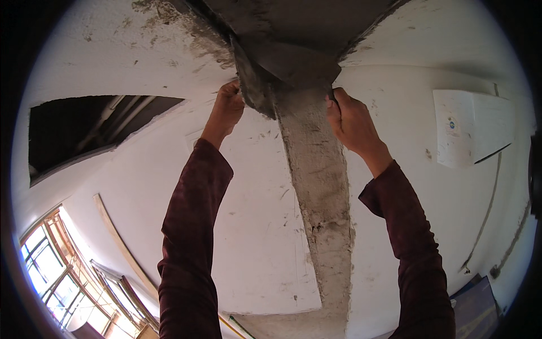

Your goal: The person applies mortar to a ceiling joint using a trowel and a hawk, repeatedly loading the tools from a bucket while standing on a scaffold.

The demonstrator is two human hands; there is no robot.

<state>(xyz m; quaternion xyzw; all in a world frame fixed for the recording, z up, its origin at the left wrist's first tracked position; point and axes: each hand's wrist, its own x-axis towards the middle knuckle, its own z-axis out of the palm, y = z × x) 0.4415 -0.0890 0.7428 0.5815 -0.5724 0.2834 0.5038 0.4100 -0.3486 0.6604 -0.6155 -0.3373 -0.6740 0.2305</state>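
Observation:
Both my arms, in dark maroon sleeves, reach up to a patch of wet dark grey plaster (339,25) at the top of the view. My left hand (227,110) is closed at the edge of a grey plaster-smeared plate (254,85); its grip is partly hidden. My right hand (357,121) wraps round a short dark handle at the right corner of a broad dark trowel blade (302,65) that lies against the plaster. Between my hands a rough bare cement strip (316,164) runs down from the blade through the white painted surface.
A dark rectangular opening (73,130) with pipes inside is at the left. Below it are a long wooden strip (124,243) and a barred window (51,271). A white box-like fixture (471,127) hangs on the right wall, with a cable (488,220) below it.

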